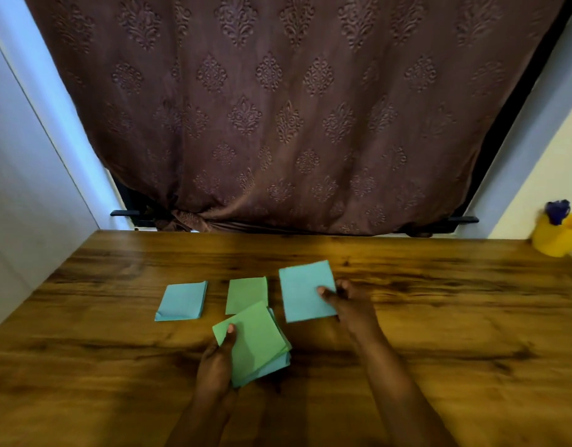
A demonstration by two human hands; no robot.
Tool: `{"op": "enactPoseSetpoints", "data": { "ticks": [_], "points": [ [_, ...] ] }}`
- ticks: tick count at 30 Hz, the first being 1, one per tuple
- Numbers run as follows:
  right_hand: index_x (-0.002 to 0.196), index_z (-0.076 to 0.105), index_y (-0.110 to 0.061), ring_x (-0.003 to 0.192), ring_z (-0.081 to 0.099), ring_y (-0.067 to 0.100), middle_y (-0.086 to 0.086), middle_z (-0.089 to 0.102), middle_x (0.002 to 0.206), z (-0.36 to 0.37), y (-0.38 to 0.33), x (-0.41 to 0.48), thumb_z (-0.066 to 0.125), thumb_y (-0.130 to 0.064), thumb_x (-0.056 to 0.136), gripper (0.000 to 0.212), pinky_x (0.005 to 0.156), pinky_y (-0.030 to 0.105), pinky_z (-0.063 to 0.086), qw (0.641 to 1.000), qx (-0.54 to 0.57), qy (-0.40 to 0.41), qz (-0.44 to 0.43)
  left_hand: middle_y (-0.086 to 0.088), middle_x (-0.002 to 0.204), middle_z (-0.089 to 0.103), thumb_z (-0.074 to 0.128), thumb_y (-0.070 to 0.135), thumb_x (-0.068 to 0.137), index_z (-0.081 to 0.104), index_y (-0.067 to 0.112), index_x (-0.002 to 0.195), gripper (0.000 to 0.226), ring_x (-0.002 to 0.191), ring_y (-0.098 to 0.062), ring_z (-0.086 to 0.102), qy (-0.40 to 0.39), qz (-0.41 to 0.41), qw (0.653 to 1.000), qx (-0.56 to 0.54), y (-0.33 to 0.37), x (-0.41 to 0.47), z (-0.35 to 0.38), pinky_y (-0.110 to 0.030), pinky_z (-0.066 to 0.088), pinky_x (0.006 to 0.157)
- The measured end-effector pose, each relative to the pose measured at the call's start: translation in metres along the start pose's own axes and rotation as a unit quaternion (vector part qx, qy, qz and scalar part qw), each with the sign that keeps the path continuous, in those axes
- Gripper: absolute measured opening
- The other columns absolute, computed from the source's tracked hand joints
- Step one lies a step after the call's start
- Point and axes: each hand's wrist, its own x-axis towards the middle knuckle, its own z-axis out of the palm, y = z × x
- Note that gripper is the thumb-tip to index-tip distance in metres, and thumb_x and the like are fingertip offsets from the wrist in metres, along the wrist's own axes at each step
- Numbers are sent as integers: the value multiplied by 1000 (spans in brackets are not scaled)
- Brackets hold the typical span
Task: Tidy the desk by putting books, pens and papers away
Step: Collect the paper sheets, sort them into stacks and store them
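While the desk (439,317) bears a loose blue paper (181,301) and a loose green paper (246,293), gathering is judged partly done: several sheets already form a stack (262,343). The left hand (215,366) grips that stack, thumb on top. The right hand (349,304) pinches a blue sheet (305,291) just beside it, thumb over its right edge.

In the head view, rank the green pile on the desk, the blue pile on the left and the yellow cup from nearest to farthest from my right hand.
From the right hand:
1. green pile, just to its left, mid-desk.
2. blue pile, further left.
3. yellow cup, far right corner, by the wall.
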Motion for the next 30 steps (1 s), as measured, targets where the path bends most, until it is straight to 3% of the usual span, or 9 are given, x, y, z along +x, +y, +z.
{"op": "enactPoseSetpoints", "data": {
  "ticks": [3,7,9,11,14,16,20,25,30],
  "points": [
    [94,62,-6,79,60,17,8,66,93,-24,4,41,69,-14,83,15,53,17,43,998,18,63,-6,-18,119,57,58,59,78,56,19,98,45,105,-39,54,36,-3,998,48,-3,-1,8,-56,47,91],
    [119,58,-5,104,59,28,13,62,120,-33,42,75,70,-26,83,44,76,32,48,972,-222,58,47,-19,120,56,54,47,90,56,12,103,38,101,-38,53,51,4,997,57,-2,-7,17,-48,50,83],
    [128,50,-8,116,53,29,12,56,128,-31,54,63,66,-31,85,51,89,37,46,955,-276,98,44,-15,111,55,54,41,92,53,13,101,29,93,-32,51,50,19,997,59,-5,-10,17,-47,48,86],
    [126,51,-12,110,55,24,9,58,123,-24,55,38,63,-29,88,44,85,33,47,972,-216,96,8,-12,106,54,54,36,93,55,13,104,25,92,-30,51,42,36,997,47,-10,-11,17,-43,46,86],
    [104,61,-19,97,61,16,0,65,103,-1,42,-8,67,-29,84,23,74,22,47,989,-105,-103,5,-13,114,56,56,39,91,57,9,117,40,103,-36,52,46,23,998,37,-13,-15,18,-45,46,89],
    [92,61,-23,87,61,9,-6,65,91,18,32,-34,73,-34,77,22,71,18,47,982,-100,-161,-3,-15,111,58,59,41,89,59,11,111,38,99,-37,55,37,16,999,21,-15,-17,18,-47,50,83],
    [75,57,-22,70,56,3,-11,60,73,43,23,-59,77,-25,75,20,61,14,43,987,-119,-96,-44,-12,91,63,60,33,89,60,14,91,18,79,-30,60,-9,32,999,2,-14,-27,1,-34,49,61],
    [83,59,-21,87,65,19,-1,67,88,82,15,-71,80,-27,71,25,73,31,53,984,-83,-154,33,-19,100,70,64,24,86,67,13,98,17,89,-39,67,-34,47,998,-23,-2,-31,-48,-55,53,81],
    [73,57,-20,73,66,20,1,67,76,140,9,-98,81,-33,69,28,68,38,54,986,-113,-121,-7,-16,92,72,65,20,84,67,7,101,22,82,-31,70,-27,58,997,-43,11,-36,-101,-42,57,74]
  ]
}}
